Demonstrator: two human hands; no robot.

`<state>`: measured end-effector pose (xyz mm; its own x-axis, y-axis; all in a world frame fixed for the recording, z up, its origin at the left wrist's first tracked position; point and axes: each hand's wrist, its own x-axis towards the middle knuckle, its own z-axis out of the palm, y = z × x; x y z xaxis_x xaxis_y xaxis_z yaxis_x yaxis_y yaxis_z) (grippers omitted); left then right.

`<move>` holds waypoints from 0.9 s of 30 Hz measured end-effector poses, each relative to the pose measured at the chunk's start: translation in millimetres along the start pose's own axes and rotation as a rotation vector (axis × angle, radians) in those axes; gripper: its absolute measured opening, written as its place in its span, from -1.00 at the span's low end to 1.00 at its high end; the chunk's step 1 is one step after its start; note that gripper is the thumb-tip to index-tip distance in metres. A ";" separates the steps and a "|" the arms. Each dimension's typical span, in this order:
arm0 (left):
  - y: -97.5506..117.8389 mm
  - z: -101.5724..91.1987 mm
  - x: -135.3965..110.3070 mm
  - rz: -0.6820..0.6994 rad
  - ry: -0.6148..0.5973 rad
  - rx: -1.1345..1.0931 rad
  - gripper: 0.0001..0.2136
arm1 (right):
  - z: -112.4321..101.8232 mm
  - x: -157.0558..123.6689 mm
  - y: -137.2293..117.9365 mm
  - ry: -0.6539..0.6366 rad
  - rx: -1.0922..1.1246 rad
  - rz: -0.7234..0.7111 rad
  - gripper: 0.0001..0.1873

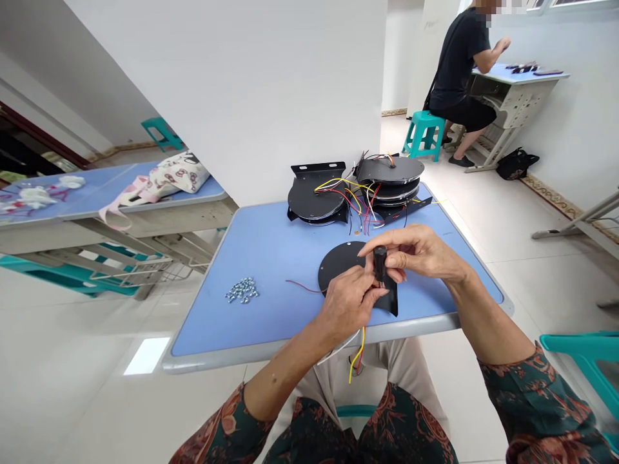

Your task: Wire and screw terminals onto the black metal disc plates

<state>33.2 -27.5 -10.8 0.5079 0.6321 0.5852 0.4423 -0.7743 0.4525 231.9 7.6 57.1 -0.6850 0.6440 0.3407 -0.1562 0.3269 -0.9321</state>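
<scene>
Your right grip (422, 251) pinches the driver (380, 256) upright over the plate (337, 261) on the bench (275, 241); your left grip (345, 301) bunches by its foot, perhaps steadying, its pinch unclear. Screws (242, 290) lie left, seemingly for easy reach.

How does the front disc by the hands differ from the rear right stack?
The front disc lies low on the table, while the rear right stack rises in several layers. The left hand covers part of the front disc; neither hand touches the rear right stack. Both show black, round, flat tops.
</scene>
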 end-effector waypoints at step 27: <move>3.6 -1.3 0.0 0.009 -0.025 0.032 -0.85 | 2.2 2.2 -2.1 0.024 -0.158 -0.028 -0.67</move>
<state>33.8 -30.3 -8.3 0.5298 0.6260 0.5722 0.4610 -0.7788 0.4253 229.1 6.8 59.5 -0.6641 0.6493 0.3707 -0.0598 0.4480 -0.8920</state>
